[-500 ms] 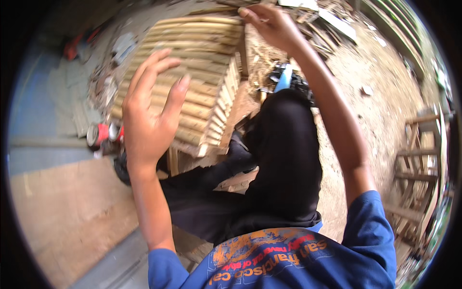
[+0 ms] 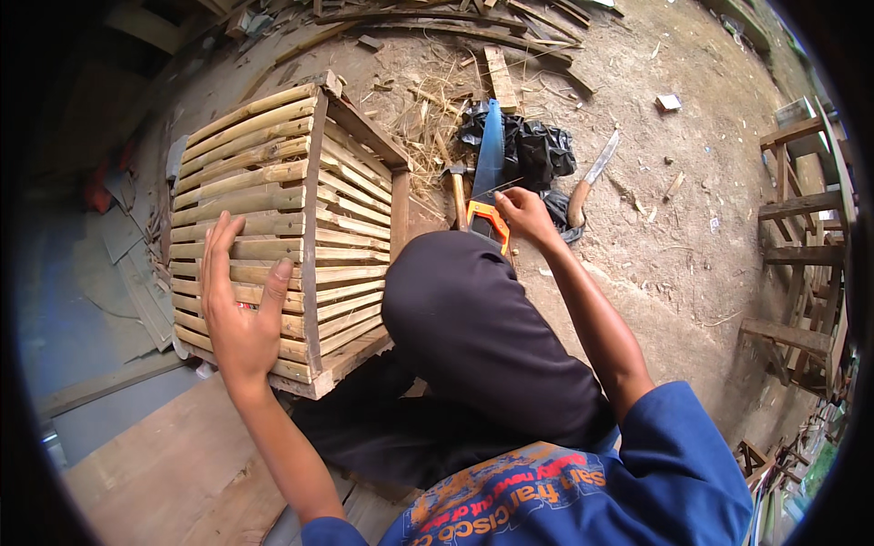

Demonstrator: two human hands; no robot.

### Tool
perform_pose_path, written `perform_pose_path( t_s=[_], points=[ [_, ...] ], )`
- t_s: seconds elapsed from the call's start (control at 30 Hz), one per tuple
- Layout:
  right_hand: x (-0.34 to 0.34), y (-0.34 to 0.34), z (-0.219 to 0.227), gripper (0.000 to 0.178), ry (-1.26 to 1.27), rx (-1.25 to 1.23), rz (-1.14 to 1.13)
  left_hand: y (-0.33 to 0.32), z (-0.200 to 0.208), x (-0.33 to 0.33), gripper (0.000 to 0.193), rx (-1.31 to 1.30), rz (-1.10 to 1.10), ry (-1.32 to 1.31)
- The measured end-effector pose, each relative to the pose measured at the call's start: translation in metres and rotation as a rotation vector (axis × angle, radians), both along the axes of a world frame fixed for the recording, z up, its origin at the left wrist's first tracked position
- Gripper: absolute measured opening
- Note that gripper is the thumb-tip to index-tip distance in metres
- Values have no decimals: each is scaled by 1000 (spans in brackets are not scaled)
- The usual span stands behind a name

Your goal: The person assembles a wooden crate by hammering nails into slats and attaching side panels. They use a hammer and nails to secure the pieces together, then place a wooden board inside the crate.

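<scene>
My left hand (image 2: 241, 314) lies against the slatted side of a bamboo crate (image 2: 241, 202), fingers stretched and thumb apart. The crate has pale bamboo slats on a darker wooden frame and stands left of my raised knee. Beyond the knee my right hand (image 2: 531, 217) is closed in a pinch, with a thin strand-like thing showing at its fingertips; its kind is unclear. Just beside that hand lies a handsaw (image 2: 489, 155) with a blue blade and orange handle. A hammer (image 2: 459, 196) with a wooden handle rests left of the saw.
Behind the saw is a crumpled black plastic bag (image 2: 543, 150). A large knife (image 2: 596, 173) with a wooden handle lies to its right. Wood strips (image 2: 446, 29) and shavings litter the far ground. Wooden frames (image 2: 801, 255) stand at the right. A board (image 2: 150, 446) lies at lower left.
My right hand has come down from the crate's far top corner to beside the saw. The crate now sits turned, showing another side, with my left hand against its slats.
</scene>
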State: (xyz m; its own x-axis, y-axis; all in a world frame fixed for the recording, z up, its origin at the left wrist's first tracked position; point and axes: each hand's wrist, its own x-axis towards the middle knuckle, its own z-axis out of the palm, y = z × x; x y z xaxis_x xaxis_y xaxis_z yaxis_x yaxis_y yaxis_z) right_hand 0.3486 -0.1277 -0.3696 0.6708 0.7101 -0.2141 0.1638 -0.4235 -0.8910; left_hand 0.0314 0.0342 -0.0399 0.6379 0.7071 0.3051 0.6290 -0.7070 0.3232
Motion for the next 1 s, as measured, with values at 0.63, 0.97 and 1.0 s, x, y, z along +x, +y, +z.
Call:
perform_pose_path(
  t_s=[0.63, 0.97, 1.0],
  points=[
    [-31, 150, 21, 39, -42, -62, 451, -9, -12, 55, 60, 92, 198, -135],
    [-54, 211, 21, 28, -184, 149, 652, -51, -5, 51, 83, 1, 134, 148],
    [-58, 218, 20, 27, -171, 182, 660, -51, -2, 49, 84, -21, 108, 177]
  ],
)
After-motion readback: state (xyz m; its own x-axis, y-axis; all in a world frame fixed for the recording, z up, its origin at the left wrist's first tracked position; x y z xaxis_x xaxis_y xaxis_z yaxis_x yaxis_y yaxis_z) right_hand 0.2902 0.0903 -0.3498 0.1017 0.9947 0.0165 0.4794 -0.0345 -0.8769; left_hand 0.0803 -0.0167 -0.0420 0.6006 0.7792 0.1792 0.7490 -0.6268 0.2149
